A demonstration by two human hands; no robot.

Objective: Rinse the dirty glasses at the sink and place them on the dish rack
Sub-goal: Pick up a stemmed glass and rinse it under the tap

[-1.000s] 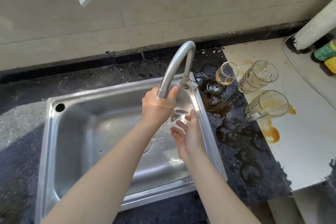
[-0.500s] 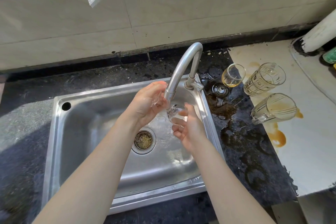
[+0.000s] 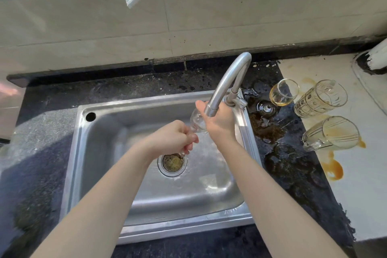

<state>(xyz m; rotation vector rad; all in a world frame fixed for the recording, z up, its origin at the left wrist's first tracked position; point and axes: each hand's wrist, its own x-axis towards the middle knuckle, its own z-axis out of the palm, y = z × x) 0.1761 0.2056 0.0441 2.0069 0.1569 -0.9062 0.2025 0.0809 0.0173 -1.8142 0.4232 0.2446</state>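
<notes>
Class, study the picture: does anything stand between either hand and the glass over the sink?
Nothing visible does. The left hand grips the glass at its lower end, the right hand cups its bowl beside the faucet spout. No dish rack is in view.

the faucet (image 3: 228,81) arches over the sink (image 3: 100,153), whose left half lies open; three glasses (image 3: 320,98) crowd the right counter.

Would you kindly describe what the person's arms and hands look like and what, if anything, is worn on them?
The left forearm and right forearm are bare, with no sleeve in view. The left hand and right hand wear no gloves; no ring, watch or bracelet shows.
</notes>
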